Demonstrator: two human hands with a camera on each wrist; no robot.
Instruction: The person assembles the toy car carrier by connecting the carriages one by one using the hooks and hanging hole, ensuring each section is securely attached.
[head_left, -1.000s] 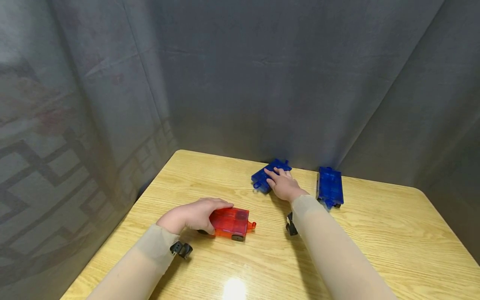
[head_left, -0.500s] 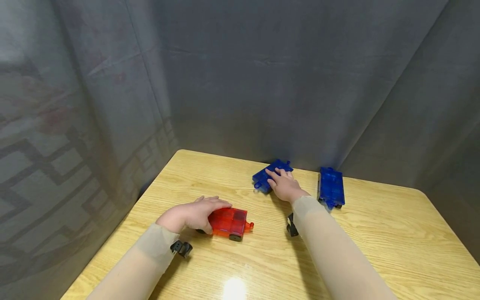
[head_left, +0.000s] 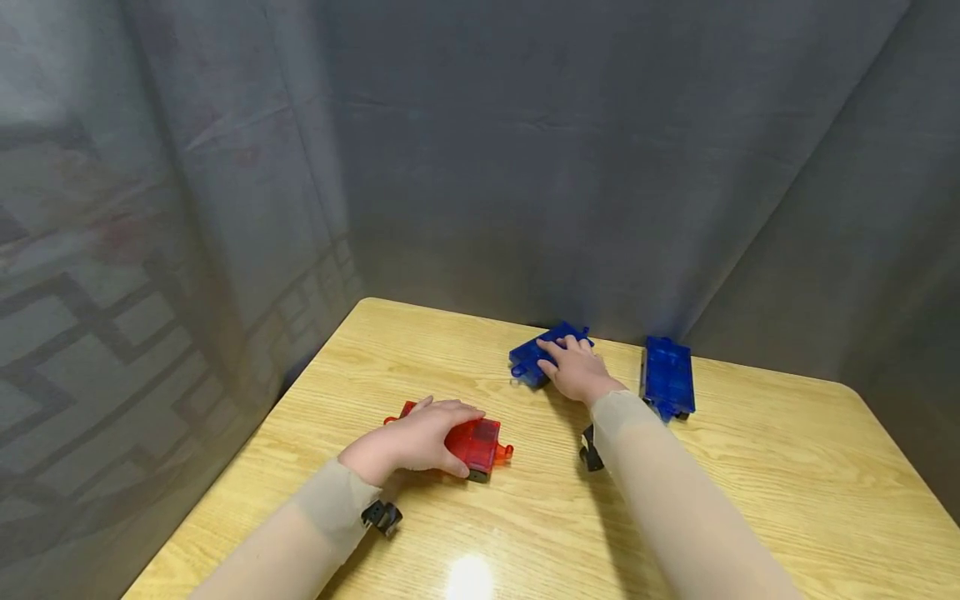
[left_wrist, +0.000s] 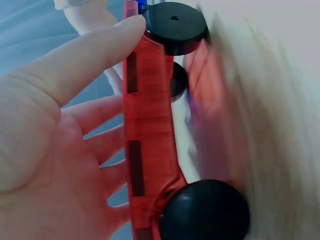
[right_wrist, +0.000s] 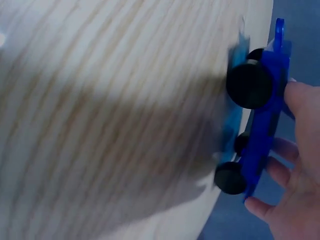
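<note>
We see the left hand (head_left: 420, 437) laid over the red car (head_left: 472, 443) near the front-left of the surface (head_left: 750, 500), thumb along one edge and fingers curled over the other (the wrist view (left_wrist: 60, 150) shows this grip around the flat red body (left_wrist: 145, 135) and its black wheels). The right hand (head_left: 573, 367) grips a blue car (head_left: 534, 354) at the far edge by the curtain (head_left: 525, 167); its fingers (right_wrist: 300, 105) wrap the chassis (right_wrist: 265, 125). A 2nd blue car (head_left: 666, 375) lies untouched just to its right. We judge both cars are being taken in hand; lifting or rolling either next calls for a firm hold on the thin body, clear of the wheels
</note>
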